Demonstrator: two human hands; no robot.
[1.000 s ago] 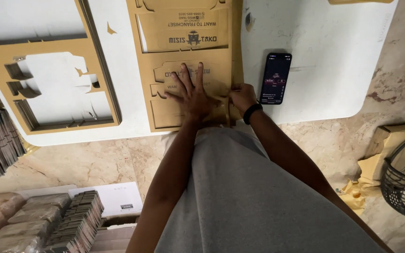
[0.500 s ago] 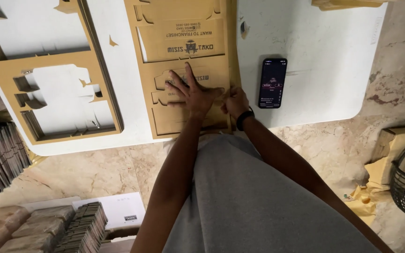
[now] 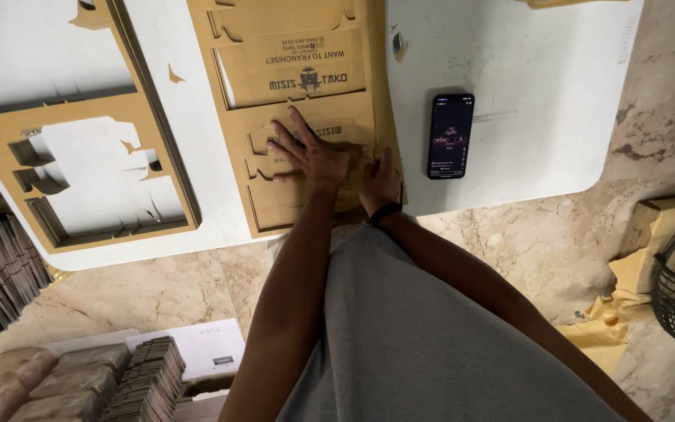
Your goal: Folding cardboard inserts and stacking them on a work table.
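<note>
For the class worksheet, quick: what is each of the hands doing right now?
Left hand: open, fingers spread, pressed flat on the cardboard sheet.
Right hand: open, resting on the same sheet, holding nothing.

Left hand (image 3: 314,156) flat, fingers splayed; right hand (image 3: 379,184) pressed alongside, touching.

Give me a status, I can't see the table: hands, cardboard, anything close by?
Left hand flat, fingers spread, on the die-cut cardboard sheet. Right hand pressing the sheet's right edge. Phone lies apart, to the right.
</note>
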